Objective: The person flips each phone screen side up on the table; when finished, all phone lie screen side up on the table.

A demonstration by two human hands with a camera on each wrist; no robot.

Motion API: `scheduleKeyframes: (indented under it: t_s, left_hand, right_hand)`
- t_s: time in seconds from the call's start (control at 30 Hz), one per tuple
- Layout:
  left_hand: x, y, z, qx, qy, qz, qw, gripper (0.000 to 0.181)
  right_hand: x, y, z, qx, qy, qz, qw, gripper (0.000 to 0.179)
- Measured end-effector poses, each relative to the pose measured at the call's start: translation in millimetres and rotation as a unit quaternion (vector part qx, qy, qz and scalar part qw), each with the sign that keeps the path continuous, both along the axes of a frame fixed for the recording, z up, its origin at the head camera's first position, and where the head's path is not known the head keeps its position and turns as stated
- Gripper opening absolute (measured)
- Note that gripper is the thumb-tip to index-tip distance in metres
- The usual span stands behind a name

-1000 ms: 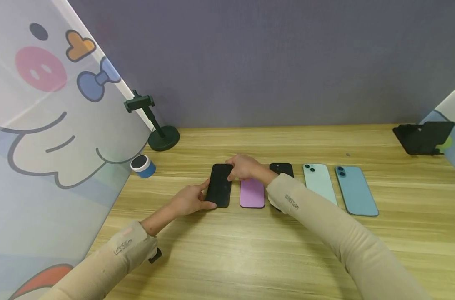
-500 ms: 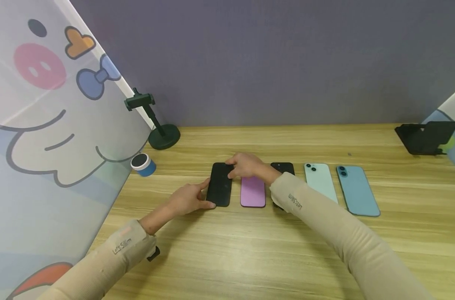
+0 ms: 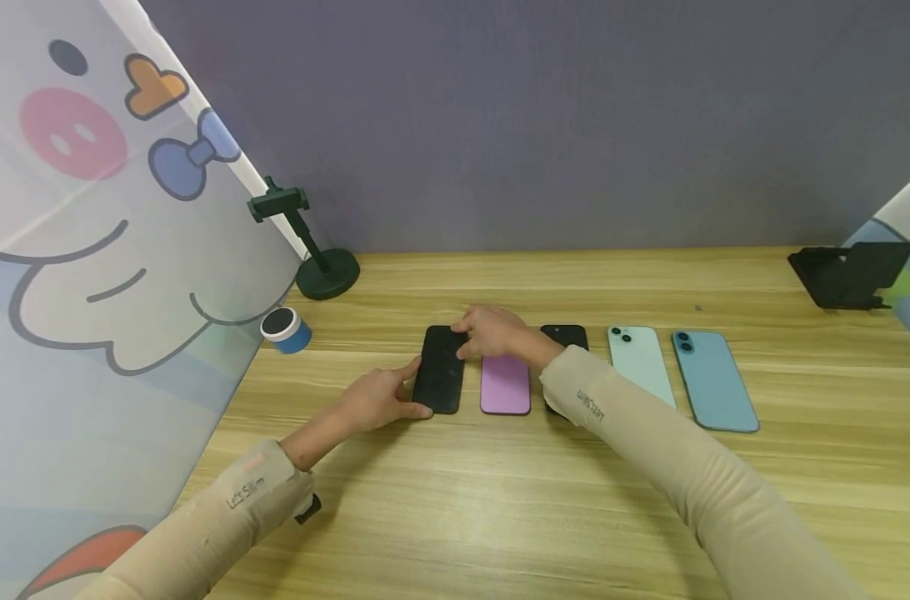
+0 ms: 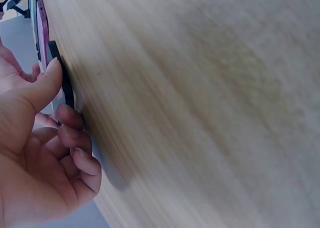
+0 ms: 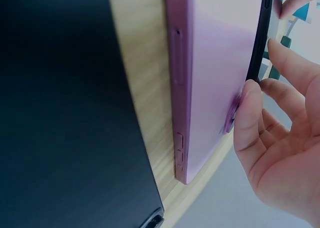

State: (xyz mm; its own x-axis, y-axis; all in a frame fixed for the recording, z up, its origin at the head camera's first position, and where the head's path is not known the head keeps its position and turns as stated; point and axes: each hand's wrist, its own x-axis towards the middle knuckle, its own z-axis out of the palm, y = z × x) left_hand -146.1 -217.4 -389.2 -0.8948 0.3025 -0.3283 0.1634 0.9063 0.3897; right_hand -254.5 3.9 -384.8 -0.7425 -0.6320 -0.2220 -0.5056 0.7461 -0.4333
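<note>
A black smartphone [image 3: 437, 379] lies at the left end of a row of phones, its dark face up. My left hand [image 3: 375, 400] grips its left side, thumb at the lower left corner and a finger farther up the edge. From above, my right hand [image 3: 491, 332] holds its upper right corner, one finger at the top edge and the thumb on the right side. In the right wrist view, the phone's dark edge [image 5: 258, 43] meets those fingertips. Beneath my right wrist lies a purple phone [image 3: 505, 390], its upper part hidden.
Right of it are another black phone [image 3: 564, 335], partly under my sleeve, a mint phone [image 3: 638, 360] and a blue phone [image 3: 716, 382]. At the back left stand a dark phone stand [image 3: 324, 271] and a blue-and-white jar [image 3: 290, 335]. A black folding stand [image 3: 845, 275] sits back right.
</note>
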Motion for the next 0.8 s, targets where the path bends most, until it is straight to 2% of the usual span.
scheduleKeyframes:
  t_s: [0.3,0.8]
  left_hand:
    - [-0.5,2.0,-4.0,0.003,0.002,0.006,1.0000,0.097]
    - [-1.4,1.8,-3.1,0.000,0.000,0.006,1.0000,0.098]
  right_hand:
    - [-0.8,1.3,-0.6,-0.006,-0.008,-0.001,1.0000,0.056]
    - [0.1,1.7,1.6,-0.006,-0.011,0.000,0.9999,0.056]
